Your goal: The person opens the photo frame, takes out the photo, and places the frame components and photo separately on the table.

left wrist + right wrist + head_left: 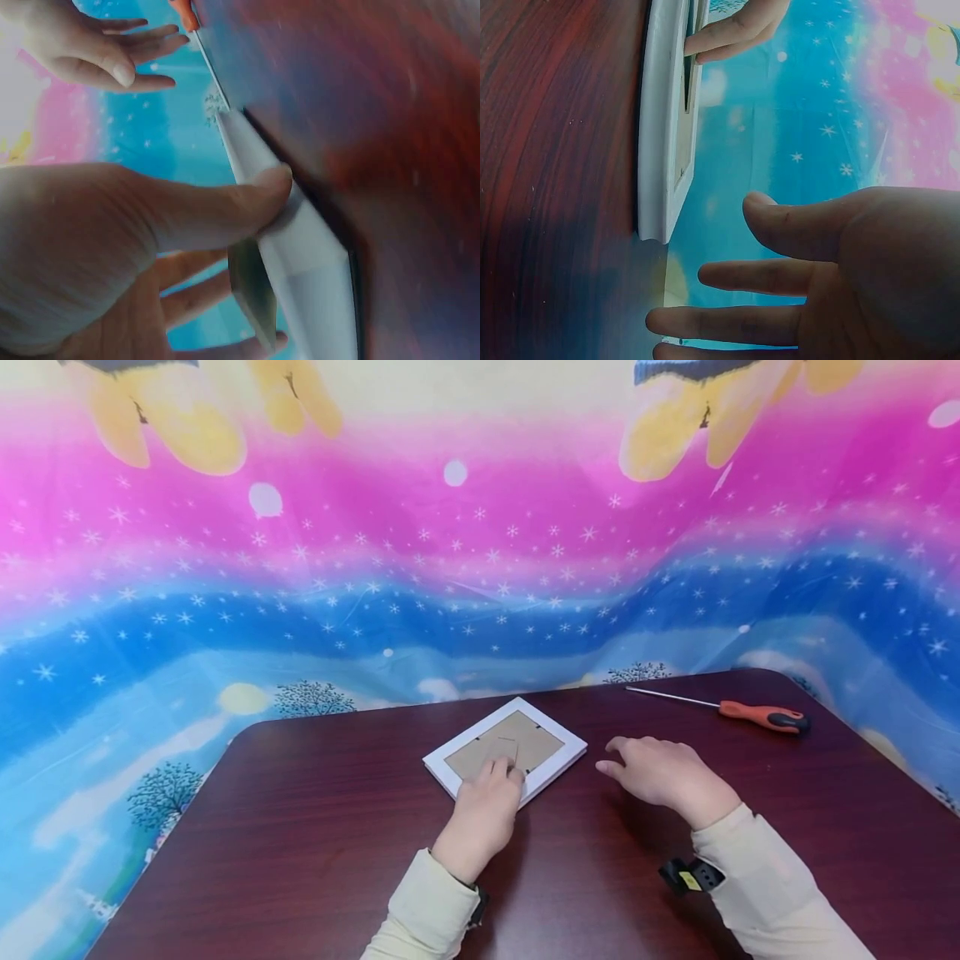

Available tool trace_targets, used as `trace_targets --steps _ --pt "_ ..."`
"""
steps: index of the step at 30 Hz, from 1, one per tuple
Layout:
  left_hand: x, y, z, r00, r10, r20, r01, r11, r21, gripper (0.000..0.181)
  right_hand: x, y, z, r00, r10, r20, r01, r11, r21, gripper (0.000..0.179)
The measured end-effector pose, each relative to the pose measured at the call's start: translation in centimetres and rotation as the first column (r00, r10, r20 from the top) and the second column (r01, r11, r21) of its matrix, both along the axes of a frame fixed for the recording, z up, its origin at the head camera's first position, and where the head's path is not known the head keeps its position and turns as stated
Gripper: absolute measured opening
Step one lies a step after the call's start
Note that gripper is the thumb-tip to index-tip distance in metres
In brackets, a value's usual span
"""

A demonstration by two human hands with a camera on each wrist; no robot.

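Note:
A white picture frame (555,727) lies face down on the dark wooden table, its brown backing board (480,752) and small dark tabs upward. My left hand (483,814) holds the frame at its near side. In the left wrist view, the thumb (259,199) lies on the frame's white edge, and the other fingers reach over the back beside the slightly raised stand flap (253,289). My right hand (667,777) hovers to the right of the frame, apart from it; the right wrist view shows its fingers (735,324) extended, holding nothing.
A screwdriver (761,717) with an orange and black handle lies at the back right of the table (300,843), its tip toward the frame. Behind the table hangs a colourful printed cloth (450,560) with snowflakes.

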State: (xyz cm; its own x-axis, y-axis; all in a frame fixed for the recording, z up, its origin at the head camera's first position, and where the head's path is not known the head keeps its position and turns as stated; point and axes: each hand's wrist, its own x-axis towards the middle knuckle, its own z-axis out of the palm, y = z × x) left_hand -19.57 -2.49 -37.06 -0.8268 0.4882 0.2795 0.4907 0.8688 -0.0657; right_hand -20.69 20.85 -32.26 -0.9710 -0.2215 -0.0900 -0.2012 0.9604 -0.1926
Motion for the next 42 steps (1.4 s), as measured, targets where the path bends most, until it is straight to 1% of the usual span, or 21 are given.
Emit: trace_targets --steps 3,6,12,18,25,30,33,39,42 --pt "-0.3 -0.5 0.1 0.999 -0.03 0.019 0.03 0.999 -0.012 0.031 0.0 0.0 0.0 1.0 0.001 0.0 -0.001 1.0 -0.003 0.052" --pt "-0.6 -0.9 0.1 0.998 -0.047 0.036 0.047 0.999 -0.016 0.034 0.1 0.0 0.0 1.0 -0.001 0.002 0.001 1.0 -0.004 0.052" --pt "-1.1 -1.4 0.1 0.996 -0.066 0.055 0.066 0.998 0.005 0.033 0.2 -0.1 0.0 1.0 -0.008 0.01 0.008 1.0 -0.005 0.051" --pt "-1.6 -1.7 -0.3 0.994 -0.091 0.057 0.089 0.995 0.039 0.037 0.1 -0.2 0.1 1.0 -0.012 0.009 0.012 1.0 0.003 0.051" --pt "-2.4 -2.0 -0.6 0.991 -0.092 0.102 0.086 0.994 0.065 0.042 0.1 -0.3 0.2 1.0 -0.017 0.013 0.017 1.0 0.012 0.05" --pt "-2.7 -2.3 -0.8 0.987 -0.101 0.126 0.09 0.991 0.095 0.041 0.0 -0.3 0.2 1.0 -0.02 0.015 0.02 1.0 0.014 0.05" --pt "-2.8 -2.5 -0.7 0.988 -0.106 0.116 0.095 0.991 0.093 0.041 0.0 -0.4 0.2 1.0 -0.019 0.014 0.019 1.0 0.015 0.05" --pt "-2.9 -2.7 -0.7 0.996 -0.085 0.042 0.083 0.996 0.041 0.038 0.0 -0.5 0.1 1.0 -0.014 0.007 0.014 1.0 0.006 0.052" --pt "-2.9 -2.8 -0.6 0.996 -0.083 0.045 0.081 0.996 0.038 0.039 0.0 -0.5 0.1 1.0 -0.014 0.003 0.014 1.0 0.004 0.052"
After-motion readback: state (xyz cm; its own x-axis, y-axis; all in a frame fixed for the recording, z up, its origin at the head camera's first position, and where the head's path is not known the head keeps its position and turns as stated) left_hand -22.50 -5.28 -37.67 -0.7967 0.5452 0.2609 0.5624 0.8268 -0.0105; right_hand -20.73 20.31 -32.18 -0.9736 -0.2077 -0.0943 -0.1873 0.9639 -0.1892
